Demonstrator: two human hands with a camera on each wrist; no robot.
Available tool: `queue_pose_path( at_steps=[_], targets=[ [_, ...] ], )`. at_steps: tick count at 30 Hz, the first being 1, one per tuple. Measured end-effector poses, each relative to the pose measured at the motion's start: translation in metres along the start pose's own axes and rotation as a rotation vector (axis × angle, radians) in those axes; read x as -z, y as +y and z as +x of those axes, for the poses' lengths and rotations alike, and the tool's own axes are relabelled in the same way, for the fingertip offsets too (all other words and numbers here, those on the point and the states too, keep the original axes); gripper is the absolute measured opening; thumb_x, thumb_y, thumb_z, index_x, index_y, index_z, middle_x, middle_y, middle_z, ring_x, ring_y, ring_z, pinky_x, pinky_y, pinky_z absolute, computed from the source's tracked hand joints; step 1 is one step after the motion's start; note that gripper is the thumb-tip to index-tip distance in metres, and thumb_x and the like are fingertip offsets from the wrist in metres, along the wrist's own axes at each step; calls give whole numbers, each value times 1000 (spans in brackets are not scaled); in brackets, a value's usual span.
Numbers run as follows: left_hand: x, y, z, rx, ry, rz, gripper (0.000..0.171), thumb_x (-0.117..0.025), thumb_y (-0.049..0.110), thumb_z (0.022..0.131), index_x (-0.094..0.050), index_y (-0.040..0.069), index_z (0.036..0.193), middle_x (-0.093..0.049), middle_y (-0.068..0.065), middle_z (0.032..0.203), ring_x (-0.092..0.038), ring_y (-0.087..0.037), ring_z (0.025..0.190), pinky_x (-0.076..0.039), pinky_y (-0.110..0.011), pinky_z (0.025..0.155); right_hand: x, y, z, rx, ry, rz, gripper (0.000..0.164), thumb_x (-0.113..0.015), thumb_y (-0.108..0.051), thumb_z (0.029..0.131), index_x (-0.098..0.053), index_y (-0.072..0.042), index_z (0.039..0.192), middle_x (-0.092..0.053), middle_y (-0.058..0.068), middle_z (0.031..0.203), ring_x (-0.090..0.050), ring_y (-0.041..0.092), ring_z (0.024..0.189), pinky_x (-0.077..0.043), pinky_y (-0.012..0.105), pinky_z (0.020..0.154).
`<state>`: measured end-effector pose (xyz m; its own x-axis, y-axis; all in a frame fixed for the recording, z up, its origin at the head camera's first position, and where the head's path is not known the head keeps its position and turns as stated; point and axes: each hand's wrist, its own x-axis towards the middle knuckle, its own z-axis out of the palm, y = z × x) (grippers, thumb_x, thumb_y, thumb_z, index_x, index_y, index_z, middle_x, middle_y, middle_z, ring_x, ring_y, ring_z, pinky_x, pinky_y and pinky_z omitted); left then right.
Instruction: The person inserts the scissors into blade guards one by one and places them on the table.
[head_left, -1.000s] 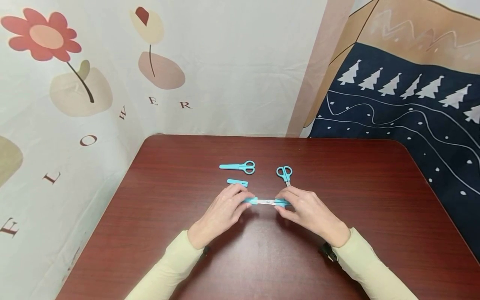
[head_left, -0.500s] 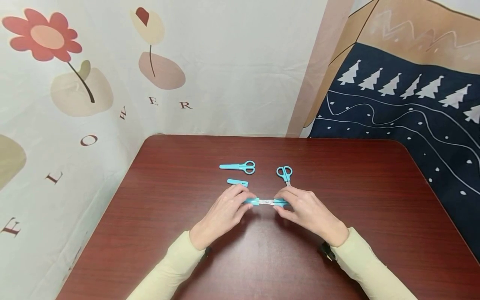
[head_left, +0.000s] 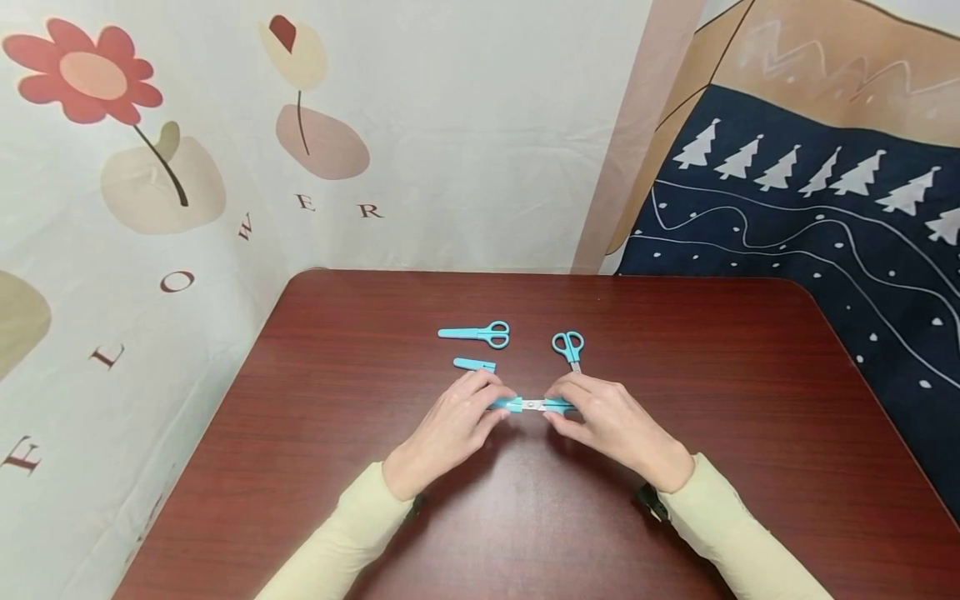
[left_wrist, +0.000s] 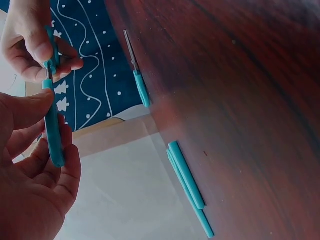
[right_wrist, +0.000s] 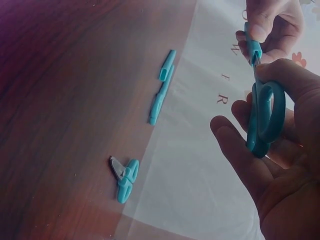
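My left hand point(head_left: 452, 421) pinches a turquoise blade cover point(left_wrist: 53, 131) between thumb and fingers. Opposite it, my right hand point(head_left: 621, 423) grips a pair of scissors point(right_wrist: 270, 112) by the turquoise handles. The blade tips sit inside the cover's mouth, and in the head view a short stretch of silver blade and the pivot shows between cover and handles. Both hands hold these pieces in line above the table. Fingers hide most of the cover and the handle loops in the head view.
Beyond the hands, covered scissors point(head_left: 474, 334) lie on the brown table point(head_left: 360, 358). A loose blade cover point(head_left: 472, 364) lies just in front of them. Uncovered scissors point(right_wrist: 123, 181) rest to the right, blades toward me. Printed curtains hang behind the table.
The left hand has moved slightly right with the cover, the right hand slightly left with the scissors. Less bare blade shows between them. The things on the table have stayed put.
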<state>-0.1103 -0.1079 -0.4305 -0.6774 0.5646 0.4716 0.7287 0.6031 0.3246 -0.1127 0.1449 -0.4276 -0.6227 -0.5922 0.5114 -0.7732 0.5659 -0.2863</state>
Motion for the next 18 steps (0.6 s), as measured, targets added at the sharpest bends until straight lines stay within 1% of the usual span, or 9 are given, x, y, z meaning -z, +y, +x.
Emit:
queue_pose_path(
  at_steps=[5, 14, 18],
  targets=[
    [-1, 1, 0, -8, 2, 1, 17, -76, 11, 87, -71, 14, 103, -62, 4, 100, -57, -13, 91, -51, -26, 83, -2, 0, 1, 9, -5, 7, 23, -82, -17, 81, -68, -12, 98, -65, -6, 91, -60, 4, 73, -53, 17, 65],
    [-1, 4, 0, -5, -14, 6, 16, -75, 13, 89, -71, 14, 105, -61, 4, 101, -56, -13, 91, -50, -25, 82, -2, -2, 1, -3, -26, 33, 22, -81, -17, 83, -68, -12, 100, -66, -5, 93, -62, 7, 74, -53, 17, 66],
    [-2, 4, 1, -9, -14, 4, 16, -75, 12, 89, -71, 13, 104, -61, 4, 100, -55, -13, 89, -50, -24, 79, -3, -2, 1, -4, -26, 35, 22, -81, -17, 83, -68, -12, 100, -66, -5, 93, -62, 8, 74, -54, 18, 66]
  ],
)
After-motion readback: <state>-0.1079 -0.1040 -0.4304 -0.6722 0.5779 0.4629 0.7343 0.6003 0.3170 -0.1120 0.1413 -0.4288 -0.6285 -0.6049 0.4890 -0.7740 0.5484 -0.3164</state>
